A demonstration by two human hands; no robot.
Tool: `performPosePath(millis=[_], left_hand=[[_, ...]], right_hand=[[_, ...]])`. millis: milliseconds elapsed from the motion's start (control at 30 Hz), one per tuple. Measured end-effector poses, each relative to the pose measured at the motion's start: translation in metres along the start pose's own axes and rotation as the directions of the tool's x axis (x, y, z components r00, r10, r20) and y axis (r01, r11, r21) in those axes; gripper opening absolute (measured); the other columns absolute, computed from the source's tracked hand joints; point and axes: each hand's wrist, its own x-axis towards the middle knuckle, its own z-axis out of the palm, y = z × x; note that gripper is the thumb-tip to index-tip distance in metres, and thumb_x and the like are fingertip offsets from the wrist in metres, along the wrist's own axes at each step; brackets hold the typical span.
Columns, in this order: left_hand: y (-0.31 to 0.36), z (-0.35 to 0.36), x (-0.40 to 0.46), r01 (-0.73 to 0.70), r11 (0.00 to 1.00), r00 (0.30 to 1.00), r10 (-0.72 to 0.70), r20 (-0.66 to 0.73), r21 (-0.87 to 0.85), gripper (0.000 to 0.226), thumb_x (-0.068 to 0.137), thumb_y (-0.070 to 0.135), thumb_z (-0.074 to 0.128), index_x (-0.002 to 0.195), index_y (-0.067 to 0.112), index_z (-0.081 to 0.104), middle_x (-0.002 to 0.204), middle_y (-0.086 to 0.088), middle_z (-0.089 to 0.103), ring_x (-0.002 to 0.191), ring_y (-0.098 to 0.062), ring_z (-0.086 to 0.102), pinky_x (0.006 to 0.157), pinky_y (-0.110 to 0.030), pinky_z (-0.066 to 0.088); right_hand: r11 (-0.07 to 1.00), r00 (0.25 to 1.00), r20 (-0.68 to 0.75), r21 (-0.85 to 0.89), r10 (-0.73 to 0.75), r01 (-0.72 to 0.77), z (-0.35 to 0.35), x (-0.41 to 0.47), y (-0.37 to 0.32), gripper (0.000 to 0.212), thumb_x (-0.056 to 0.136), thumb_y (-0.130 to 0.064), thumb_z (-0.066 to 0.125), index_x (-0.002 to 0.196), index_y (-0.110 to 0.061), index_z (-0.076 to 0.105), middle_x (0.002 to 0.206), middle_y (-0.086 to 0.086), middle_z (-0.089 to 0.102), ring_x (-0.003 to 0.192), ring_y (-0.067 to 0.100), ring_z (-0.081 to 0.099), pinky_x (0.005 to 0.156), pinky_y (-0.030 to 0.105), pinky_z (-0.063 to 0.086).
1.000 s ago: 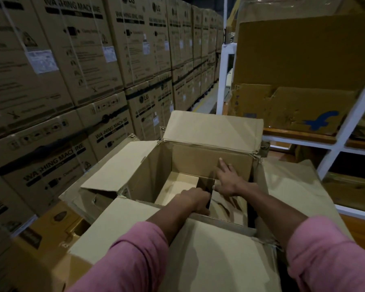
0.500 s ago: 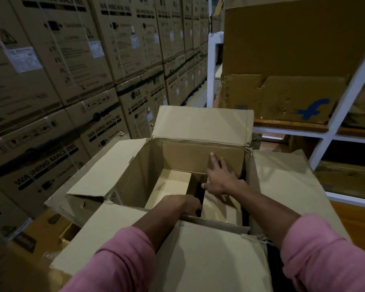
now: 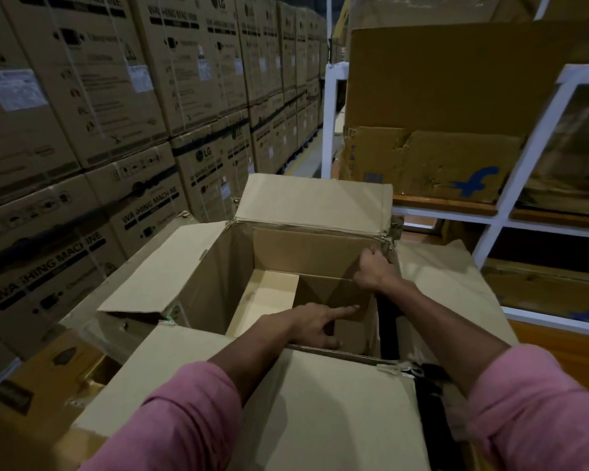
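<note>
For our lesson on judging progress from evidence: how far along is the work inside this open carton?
Done: all four flaps of the carton lie open, and a pale board lies on its floor. In hand: the right hand grips the far corner of the brown panel; the left hand touches it. Left, probably: seating the panel, closing the flaps.

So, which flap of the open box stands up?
The far flap, on the side away from the person: it rises above the opening, while the left flap, right flap and near flap lie folded outward.

Fingertips of the right hand (image 3: 371, 270) are hidden behind the cardboard insert (image 3: 334, 297).
</note>
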Motion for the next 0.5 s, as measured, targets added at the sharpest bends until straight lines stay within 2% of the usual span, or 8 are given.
performPosePath(millis=[100,233,333,433,500], left_hand=[[0.0,0.0,0.0,0.039,0.999,0.998,-0.04,0.038,0.018,0.076,0.1,0.042,0.062,0.163,0.038,0.017,0.148,-0.019,0.054,0.131,-0.037,0.054,0.109,-0.048,0.045],[0.005,-0.002,-0.003,0.133,0.991,0.986,-0.135,0.095,0.023,0.058,0.101,0.035,0.061,0.155,0.023,0.042,0.147,-0.014,0.056,0.133,-0.036,0.054,0.108,-0.044,0.046],[0.004,-0.001,-0.005,0.199,0.979,0.967,-0.204,0.153,0.046,0.049,0.103,0.032,0.057,0.149,0.015,0.052,0.144,-0.017,0.058,0.129,-0.037,0.056,0.107,-0.045,0.047],[0.002,0.0,-0.006,0.27,0.949,0.943,-0.295,0.154,0.162,0.045,0.104,0.031,0.055,0.146,0.015,0.053,0.144,-0.016,0.056,0.126,-0.036,0.057,0.104,-0.046,0.047],[0.006,-0.002,-0.01,0.311,0.914,0.931,-0.348,0.109,0.261,0.042,0.104,0.027,0.055,0.144,0.016,0.054,0.144,-0.015,0.054,0.127,-0.036,0.056,0.104,-0.048,0.041]], right_hand=[[0.999,1.0,-0.012,0.035,0.002,-0.001,-0.004,-0.002,0.004,0.06,0.094,-0.018,0.063,0.145,-0.001,0.039,0.155,0.023,0.033,0.137,0.042,0.044,0.109,0.044,0.043],[0.998,1.0,-0.004,0.058,-0.005,0.005,-0.003,-0.004,0.001,0.06,0.093,-0.016,0.063,0.145,0.0,0.039,0.152,0.023,0.036,0.137,0.042,0.044,0.111,0.046,0.042],[0.999,1.0,-0.013,0.047,-0.003,0.003,-0.004,-0.005,0.003,0.058,0.095,-0.015,0.063,0.145,-0.001,0.039,0.152,0.022,0.037,0.137,0.04,0.044,0.111,0.046,0.042],[1.0,1.0,0.005,0.012,0.003,-0.003,-0.005,-0.007,0.005,0.062,0.094,-0.014,0.065,0.145,0.002,0.036,0.154,0.024,0.033,0.138,0.043,0.042,0.11,0.046,0.041],[1.0,1.0,-0.006,-0.027,-0.008,0.008,-0.003,-0.009,0.005,0.063,0.094,-0.014,0.062,0.146,0.003,0.031,0.156,0.025,0.029,0.139,0.046,0.041,0.109,0.047,0.04]])
